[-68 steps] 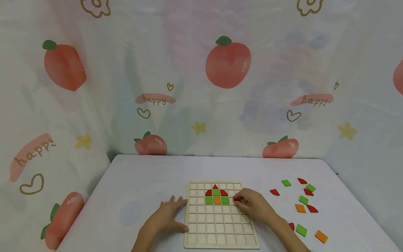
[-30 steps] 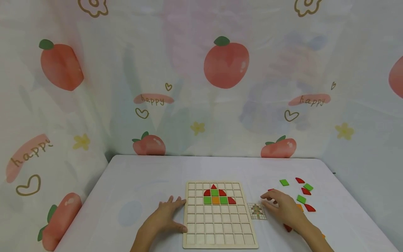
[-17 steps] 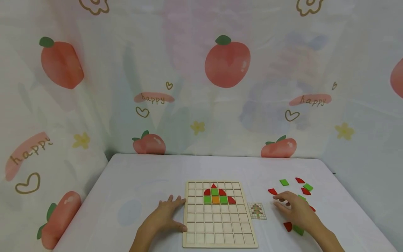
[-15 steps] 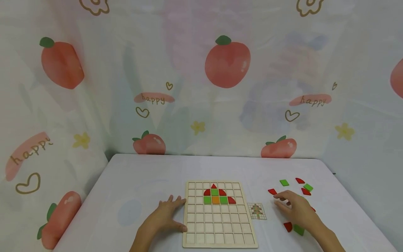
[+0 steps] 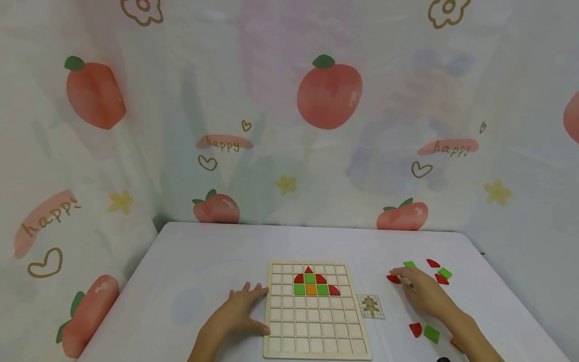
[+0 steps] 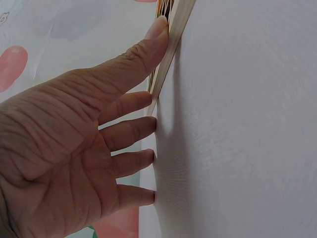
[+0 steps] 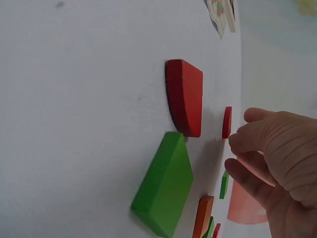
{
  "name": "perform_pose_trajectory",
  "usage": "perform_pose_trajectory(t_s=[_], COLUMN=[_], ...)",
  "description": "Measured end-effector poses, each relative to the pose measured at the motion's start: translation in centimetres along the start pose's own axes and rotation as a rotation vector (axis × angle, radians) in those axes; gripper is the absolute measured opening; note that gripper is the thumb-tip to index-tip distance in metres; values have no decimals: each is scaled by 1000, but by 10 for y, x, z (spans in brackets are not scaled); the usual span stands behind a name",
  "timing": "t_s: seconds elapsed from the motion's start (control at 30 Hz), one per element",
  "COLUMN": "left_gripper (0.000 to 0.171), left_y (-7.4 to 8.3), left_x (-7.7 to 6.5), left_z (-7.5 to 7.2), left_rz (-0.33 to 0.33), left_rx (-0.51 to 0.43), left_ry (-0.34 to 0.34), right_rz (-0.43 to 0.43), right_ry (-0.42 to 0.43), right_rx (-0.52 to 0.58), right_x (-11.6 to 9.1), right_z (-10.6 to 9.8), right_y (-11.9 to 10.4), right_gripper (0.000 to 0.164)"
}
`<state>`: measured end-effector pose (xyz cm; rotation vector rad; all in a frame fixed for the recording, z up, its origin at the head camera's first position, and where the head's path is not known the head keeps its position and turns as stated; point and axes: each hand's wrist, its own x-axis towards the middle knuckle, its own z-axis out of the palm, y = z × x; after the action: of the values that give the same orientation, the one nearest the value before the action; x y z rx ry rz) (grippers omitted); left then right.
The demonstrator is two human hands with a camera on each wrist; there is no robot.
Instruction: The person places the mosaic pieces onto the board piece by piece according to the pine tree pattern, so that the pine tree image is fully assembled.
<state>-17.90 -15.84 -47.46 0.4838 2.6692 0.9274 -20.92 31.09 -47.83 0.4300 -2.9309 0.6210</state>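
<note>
A wooden grid board [image 5: 313, 329] lies before me, with a red triangle [image 5: 308, 270], green squares, an orange square [image 5: 311, 289] and red quarter-round tiles set in its upper cells. My left hand [image 5: 235, 312] is spread along its left side; in the left wrist view the thumb [image 6: 157, 29] and a fingertip touch the board's edge. Over on the right, my right hand [image 5: 422, 291] has its fingertips at a loose red quarter-round tile [image 5: 391, 279]. The right wrist view shows the thumb apart from that red tile [image 7: 227, 122], with no grip on it.
A small card [image 5: 371, 306] with a tree pattern lies right of the board. Beyond the right hand are a red tile [image 5: 432, 263] and a green square [image 5: 445, 273]. Nearer me lie another red tile [image 5: 415, 330], a green square [image 5: 431, 334] and a partly hidden orange tile [image 5: 456, 344].
My right hand has left a red quarter-round tile on the board, beside the right green square, and moved right to the loose red tile. The card came into view. My left hand stayed put.
</note>
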Motion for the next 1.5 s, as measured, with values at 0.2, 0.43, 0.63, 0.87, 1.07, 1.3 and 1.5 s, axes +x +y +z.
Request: perform_pose_trajectory(t_s=[0.2, 0.43, 0.63, 0.87, 1.07, 1.3, 1.5], left_gripper=[94, 95, 95, 95, 95, 95, 95], left_y=[0, 0, -1, -1, -2, -1, -2], left_x=[1, 1, 0, -1, 0, -1, -1], left_z=[2, 1, 1, 1, 1, 0, 1], left_rz=[6, 7, 18, 16, 24, 31, 33], left_rx=[-6, -8, -6, -10, -2, -3, -8], left_ry=[-5, 4, 4, 10, 12, 12, 14], right_rz=[-42, 32, 57, -62, -83, -88, -81], right_ry=[-44, -56, -52, -45, -71, -90, -99], right_rx=[-21, -12, -15, -49, -48, -117, -153], right_x=[5, 8, 10, 8, 12, 15, 13], right_z=[2, 1, -2, 0, 0, -4, -3], right_y=[8, 7, 6, 4, 5, 5, 0], right_gripper=[33, 31, 38, 39, 33, 24, 23])
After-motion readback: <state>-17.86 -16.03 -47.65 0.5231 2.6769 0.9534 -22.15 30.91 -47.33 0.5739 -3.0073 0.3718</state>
